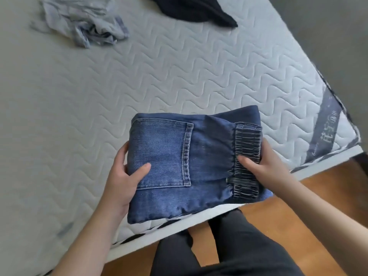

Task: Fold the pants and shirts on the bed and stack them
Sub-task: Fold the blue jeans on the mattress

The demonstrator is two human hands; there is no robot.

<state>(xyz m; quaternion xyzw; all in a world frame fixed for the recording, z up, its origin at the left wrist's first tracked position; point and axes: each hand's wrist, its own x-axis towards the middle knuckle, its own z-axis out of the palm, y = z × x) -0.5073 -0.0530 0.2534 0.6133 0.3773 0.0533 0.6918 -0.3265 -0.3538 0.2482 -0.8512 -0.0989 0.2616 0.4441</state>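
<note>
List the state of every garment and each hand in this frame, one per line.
jeans: folded into a compact bundle, back pocket up, held at the bed's near edge.
left hand: grips the bundle's left side, thumb on the pocket.
right hand: grips the elastic waistband side, thumb on top.
light blue shirt: unfolded, crumpled on the mattress.
dark garment: unfolded, lying at the far side, partly out of frame.
mattress: bare, quilted.

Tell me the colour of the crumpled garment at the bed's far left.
Pale blue-grey crumpled garment, seen in the head view.
</note>
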